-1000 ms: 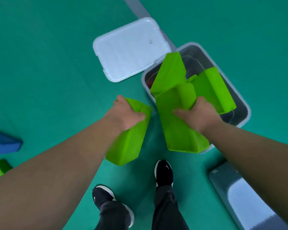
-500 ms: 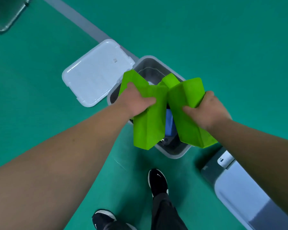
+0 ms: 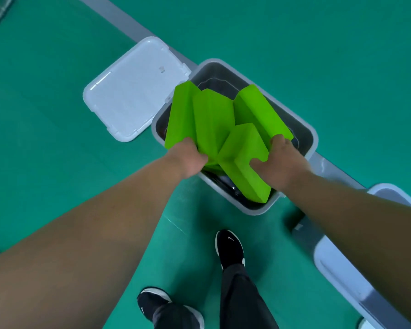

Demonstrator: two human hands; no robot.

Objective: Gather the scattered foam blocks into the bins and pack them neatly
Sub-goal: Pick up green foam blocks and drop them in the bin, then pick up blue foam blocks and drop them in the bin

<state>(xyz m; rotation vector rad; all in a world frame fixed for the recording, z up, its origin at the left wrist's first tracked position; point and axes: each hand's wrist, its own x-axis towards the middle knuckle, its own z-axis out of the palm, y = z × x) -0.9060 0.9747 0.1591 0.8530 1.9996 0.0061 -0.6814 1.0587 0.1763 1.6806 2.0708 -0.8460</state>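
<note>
Head view | left hand [image 3: 188,157] and right hand [image 3: 280,165] are gripping green foam blocks [image 3: 211,119] over grey bin [image 3: 311,138] | seating them upright, faces together, likely packs neatest.

Likely a sports hall or gym: a smooth green floor [image 3: 318,32], with a grey court line [image 3: 122,20] running from eleven o'clock toward four.

the foam blocks [image 3: 211,119] are all one plain bright green, with no pattern. the bin [image 3: 255,210] is pale grey at the rim and dark inside. the lid [image 3: 133,91] is plain white. the floor [image 3: 57,115] is teal green, crossed by a grey stripe [image 3: 119,17]. the shoes [image 3: 230,248] are black with white soles and a small white mark; the trousers [image 3: 242,302] are black.
</note>
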